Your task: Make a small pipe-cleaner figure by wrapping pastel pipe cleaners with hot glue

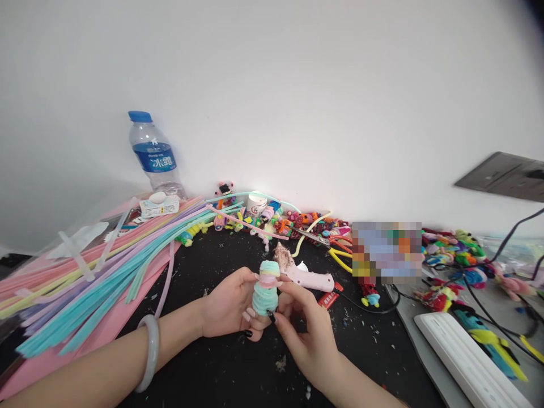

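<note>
At lower centre, your left hand point(229, 310) and right hand point(306, 335) clamp a pipe-cleaner figure point(266, 292); slack fingers may unravel it.

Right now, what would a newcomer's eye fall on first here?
The left hand and right hand hold a fuzzy pastel figure over the middle of the black table. A long sheaf of pastel fuzzy wires lies to the left, a water bottle standing behind it. A pink glue gun lies just beyond.
</note>
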`<state>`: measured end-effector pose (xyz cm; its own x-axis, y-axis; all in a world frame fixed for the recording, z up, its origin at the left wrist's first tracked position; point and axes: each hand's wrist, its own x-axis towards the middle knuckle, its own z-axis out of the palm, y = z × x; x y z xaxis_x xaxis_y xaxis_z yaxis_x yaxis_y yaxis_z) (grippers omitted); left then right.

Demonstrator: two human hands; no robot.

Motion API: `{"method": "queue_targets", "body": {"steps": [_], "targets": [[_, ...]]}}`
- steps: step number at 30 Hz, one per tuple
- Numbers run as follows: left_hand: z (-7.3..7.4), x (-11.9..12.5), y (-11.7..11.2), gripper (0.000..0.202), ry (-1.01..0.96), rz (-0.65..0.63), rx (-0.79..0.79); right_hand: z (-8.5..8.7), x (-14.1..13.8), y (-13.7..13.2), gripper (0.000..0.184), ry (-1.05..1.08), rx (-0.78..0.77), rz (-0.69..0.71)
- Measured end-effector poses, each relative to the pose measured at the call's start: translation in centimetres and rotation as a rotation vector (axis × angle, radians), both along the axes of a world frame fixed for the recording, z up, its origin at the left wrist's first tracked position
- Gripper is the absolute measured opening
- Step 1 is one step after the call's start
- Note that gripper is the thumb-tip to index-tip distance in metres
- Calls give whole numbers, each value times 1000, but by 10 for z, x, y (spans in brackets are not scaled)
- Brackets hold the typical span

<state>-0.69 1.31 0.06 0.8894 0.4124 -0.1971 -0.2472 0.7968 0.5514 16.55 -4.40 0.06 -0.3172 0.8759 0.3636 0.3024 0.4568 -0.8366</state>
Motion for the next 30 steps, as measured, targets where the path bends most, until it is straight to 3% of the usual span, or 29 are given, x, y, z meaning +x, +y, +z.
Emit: {"method": "queue_targets", "body": {"steps": [30], "targets": [[-1,1,-4,32,23,36,28,6,0,2,32,-36,-35,8]]}}
